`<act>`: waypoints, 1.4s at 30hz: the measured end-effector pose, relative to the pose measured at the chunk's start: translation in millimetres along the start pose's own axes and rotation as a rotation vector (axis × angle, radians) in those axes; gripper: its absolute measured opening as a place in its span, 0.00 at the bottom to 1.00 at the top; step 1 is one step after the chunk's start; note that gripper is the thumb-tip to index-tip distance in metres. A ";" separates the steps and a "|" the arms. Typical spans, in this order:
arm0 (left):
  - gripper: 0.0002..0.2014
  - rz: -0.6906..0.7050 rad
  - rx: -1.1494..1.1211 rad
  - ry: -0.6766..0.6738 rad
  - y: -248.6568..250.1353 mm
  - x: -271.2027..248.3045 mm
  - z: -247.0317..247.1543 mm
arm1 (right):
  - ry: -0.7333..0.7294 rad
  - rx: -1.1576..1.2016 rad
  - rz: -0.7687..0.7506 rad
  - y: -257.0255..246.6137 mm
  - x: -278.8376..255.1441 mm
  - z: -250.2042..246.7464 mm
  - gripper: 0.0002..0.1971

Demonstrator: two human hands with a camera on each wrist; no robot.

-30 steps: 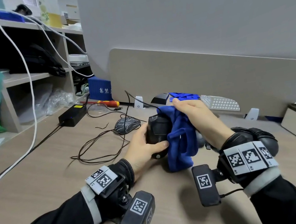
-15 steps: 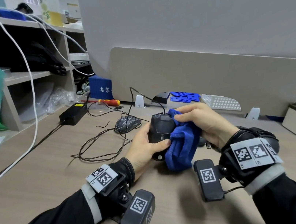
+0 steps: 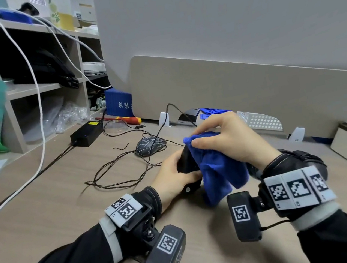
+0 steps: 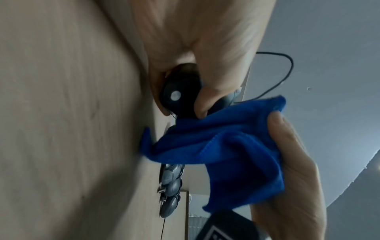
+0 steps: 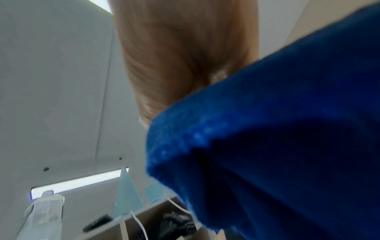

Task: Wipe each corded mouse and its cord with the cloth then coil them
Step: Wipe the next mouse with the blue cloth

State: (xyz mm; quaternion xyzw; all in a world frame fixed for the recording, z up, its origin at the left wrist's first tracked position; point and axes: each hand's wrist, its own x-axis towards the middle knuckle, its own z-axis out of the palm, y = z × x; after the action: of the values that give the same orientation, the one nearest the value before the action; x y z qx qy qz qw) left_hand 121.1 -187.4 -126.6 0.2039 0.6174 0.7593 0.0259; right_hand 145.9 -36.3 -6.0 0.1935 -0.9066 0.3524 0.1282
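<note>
Mid-wipe: left hand [image 3: 172, 176] grips the black mouse [image 3: 185, 163] just above the table's middle, right hand [image 3: 227, 139] pinches the cloth [image 3: 216, 170] over it; cord [image 3: 171, 111] probably next.

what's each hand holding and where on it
Left hand grips the black corded mouse around its rear end; right hand pinches the blue microfibre cloth by its top.
</note>
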 end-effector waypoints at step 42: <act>0.24 -0.058 -0.103 0.059 1.4 -0.2 1.4 | 0.211 -0.277 0.060 30.0 6.1 16.2 0.05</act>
State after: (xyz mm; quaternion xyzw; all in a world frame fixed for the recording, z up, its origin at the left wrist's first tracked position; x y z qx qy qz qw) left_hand 122.1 -186.5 -125.1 0.1619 0.5836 0.7948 0.0399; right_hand 125.6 -28.7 -33.1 0.1089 -0.9333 0.2463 0.2375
